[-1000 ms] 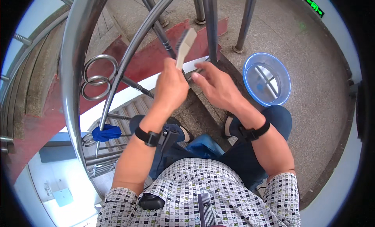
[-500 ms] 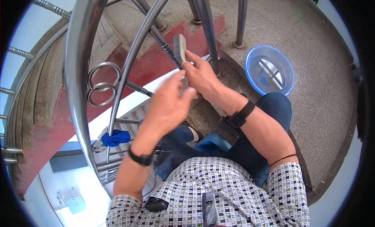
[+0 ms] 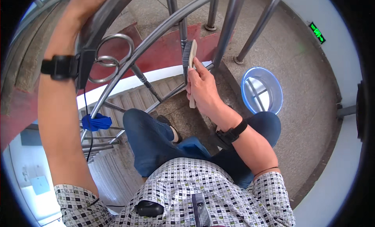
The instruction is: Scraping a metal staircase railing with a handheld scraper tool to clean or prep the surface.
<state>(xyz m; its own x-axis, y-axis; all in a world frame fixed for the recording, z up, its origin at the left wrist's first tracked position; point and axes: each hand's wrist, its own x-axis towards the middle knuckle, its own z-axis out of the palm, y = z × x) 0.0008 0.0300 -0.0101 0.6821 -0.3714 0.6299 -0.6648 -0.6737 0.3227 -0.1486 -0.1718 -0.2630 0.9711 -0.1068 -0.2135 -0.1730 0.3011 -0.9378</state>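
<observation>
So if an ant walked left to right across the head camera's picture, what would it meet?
Left wristband → blue cloth → brush → basin → green sign.

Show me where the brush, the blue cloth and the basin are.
Brush (image 3: 188, 54): head view, on its dark bristles.
Blue cloth (image 3: 98, 122): head view, on its bunched middle.
Basin (image 3: 275, 88): head view, on its inner wall, right side.
</observation>
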